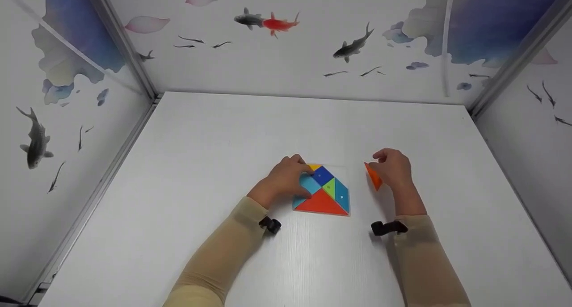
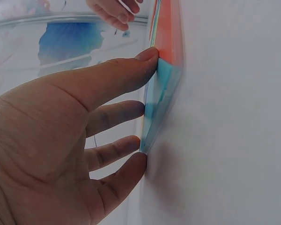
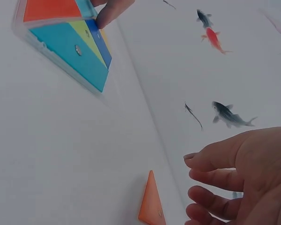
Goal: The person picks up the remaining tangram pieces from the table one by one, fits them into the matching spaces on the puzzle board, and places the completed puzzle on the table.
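Observation:
A tangram puzzle (image 1: 322,204) of coloured pieces in a clear tray lies on the white table. My left hand (image 1: 286,177) holds it at its left side, with the thumb by the red and light blue pieces and the fingers spread toward the yellow corner. The left wrist view shows the thumb and fingertips touching the puzzle's edge (image 2: 165,86). To the right, a loose orange triangle (image 1: 373,177) is beside my right hand (image 1: 394,168). In the right wrist view a gap separates this triangle (image 3: 152,201) from the loosely bent fingers (image 3: 210,157), which hold nothing visible.
White table (image 1: 201,137) surrounds the puzzle. Panels printed with fish and leaves enclose it, including the back wall (image 1: 304,65) and the left wall (image 1: 67,132). A black strap device (image 1: 271,225) sits on each wrist.

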Demonstrator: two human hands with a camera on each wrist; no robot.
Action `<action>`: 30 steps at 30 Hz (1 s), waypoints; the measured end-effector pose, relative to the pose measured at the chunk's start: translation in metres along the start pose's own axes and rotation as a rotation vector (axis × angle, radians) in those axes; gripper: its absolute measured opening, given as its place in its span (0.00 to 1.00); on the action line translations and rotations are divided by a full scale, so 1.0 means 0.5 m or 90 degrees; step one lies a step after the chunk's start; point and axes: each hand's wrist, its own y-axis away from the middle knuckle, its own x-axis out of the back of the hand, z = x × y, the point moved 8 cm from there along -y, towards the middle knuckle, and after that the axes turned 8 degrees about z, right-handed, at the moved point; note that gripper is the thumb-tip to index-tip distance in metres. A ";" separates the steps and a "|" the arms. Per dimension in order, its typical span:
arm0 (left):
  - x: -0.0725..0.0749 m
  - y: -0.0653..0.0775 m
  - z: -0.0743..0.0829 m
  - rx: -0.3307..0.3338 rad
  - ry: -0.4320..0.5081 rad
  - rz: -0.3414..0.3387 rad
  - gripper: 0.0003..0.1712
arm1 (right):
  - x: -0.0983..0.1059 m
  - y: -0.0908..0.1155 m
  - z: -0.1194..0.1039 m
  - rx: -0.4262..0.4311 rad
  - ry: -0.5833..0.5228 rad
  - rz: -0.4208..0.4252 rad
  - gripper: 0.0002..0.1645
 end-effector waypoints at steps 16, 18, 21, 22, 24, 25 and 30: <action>-0.003 -0.005 -0.002 -0.019 -0.014 -0.007 0.36 | -0.005 -0.009 0.036 -0.060 0.048 -0.043 0.32; -0.006 -0.005 -0.004 -0.019 -0.017 -0.009 0.36 | -0.007 -0.008 0.040 -0.074 0.058 -0.050 0.34; -0.007 -0.006 -0.005 -0.016 -0.016 -0.009 0.36 | -0.008 -0.009 0.046 -0.080 0.078 -0.060 0.34; -0.006 -0.006 -0.005 -0.015 -0.016 -0.008 0.36 | -0.008 -0.010 0.047 -0.077 0.087 -0.065 0.33; -0.005 -0.006 -0.004 -0.015 -0.014 -0.007 0.36 | -0.010 -0.012 0.048 -0.073 0.101 -0.074 0.33; -0.005 -0.006 -0.004 -0.014 -0.012 -0.007 0.36 | -0.011 -0.013 0.048 -0.069 0.109 -0.079 0.33; -0.004 -0.006 -0.003 -0.012 -0.006 -0.008 0.36 | -0.015 -0.014 0.045 -0.040 0.139 -0.089 0.33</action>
